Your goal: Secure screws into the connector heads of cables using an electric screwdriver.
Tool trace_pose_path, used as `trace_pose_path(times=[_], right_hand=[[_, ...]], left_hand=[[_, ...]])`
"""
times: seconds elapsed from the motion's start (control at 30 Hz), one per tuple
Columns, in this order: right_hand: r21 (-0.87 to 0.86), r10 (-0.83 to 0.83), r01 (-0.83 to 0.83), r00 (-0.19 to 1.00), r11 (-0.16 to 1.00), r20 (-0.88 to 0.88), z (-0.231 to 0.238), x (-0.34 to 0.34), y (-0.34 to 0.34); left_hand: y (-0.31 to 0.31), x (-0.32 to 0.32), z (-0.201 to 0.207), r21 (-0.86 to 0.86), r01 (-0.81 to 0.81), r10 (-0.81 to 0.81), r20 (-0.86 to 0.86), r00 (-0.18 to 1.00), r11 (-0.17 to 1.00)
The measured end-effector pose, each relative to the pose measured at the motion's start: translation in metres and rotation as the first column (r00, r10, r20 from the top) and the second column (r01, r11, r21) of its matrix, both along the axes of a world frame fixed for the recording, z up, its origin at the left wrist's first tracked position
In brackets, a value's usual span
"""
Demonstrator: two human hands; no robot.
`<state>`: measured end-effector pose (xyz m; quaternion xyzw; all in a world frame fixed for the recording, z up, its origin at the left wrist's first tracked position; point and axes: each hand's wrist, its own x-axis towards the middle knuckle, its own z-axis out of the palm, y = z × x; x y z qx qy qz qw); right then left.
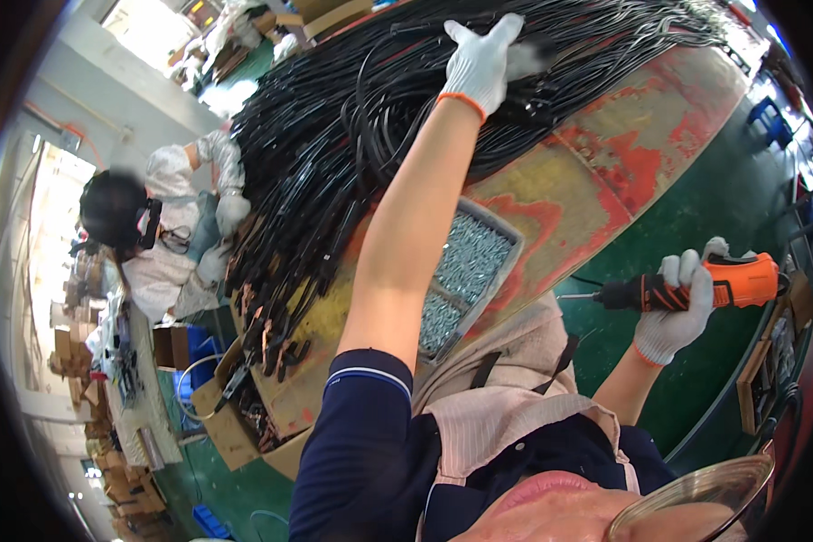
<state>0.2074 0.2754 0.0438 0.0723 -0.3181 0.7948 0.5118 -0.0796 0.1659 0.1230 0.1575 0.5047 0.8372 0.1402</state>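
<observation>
My left hand (pixel 481 68), in a white knit glove with an orange cuff, reaches far across the table over a large heap of black cables (pixel 379 126). Its thumb and a finger are spread apart, and I see nothing held in it. My right hand (pixel 673 316), gloved the same way, is closed around an orange and black power screwdriver (pixel 736 282) out to the right. The tool's thin metal bit points left, apart from the table. Under my left forearm sits a grey tray (pixel 515 248) of small silvery screws (pixel 470 253), partly hidden by the arm.
The worn red and yellow table (pixel 596 163) stretches to the far right. Across its left end, a co-worker (pixel 167 226) in white sleeves and gloves bends near the cable ends. A cardboard box (pixel 230 425) with cable pieces stands at the near left corner. Green floor surrounds the table.
</observation>
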Motion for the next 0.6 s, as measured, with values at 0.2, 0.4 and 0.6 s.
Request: trace_pose_path(times=[0.2, 0.4, 0.6], right_hand=[[-0.024, -0.07, 0.071, 0.997, 0.997, 0.035, -0.017, 0.01, 0.012], [-0.049, 0.016, -0.01, 0.993, 0.999, 0.121, -0.017, -0.006, 0.004], [-0.059, 0.078, -0.064, 0.955, 0.996, 0.287, -0.009, -0.015, -0.023]], left_hand=[[-0.047, 0.02, -0.046, -0.594, -0.801, -0.72, -0.524, 0.456, -0.075], [-0.155, -0.048, -0.121, -0.203, -0.975, -0.651, -0.728, 0.214, -0.093], [-0.16, -0.074, -0.134, -0.459, -0.881, -0.354, -0.809, 0.469, -0.117]])
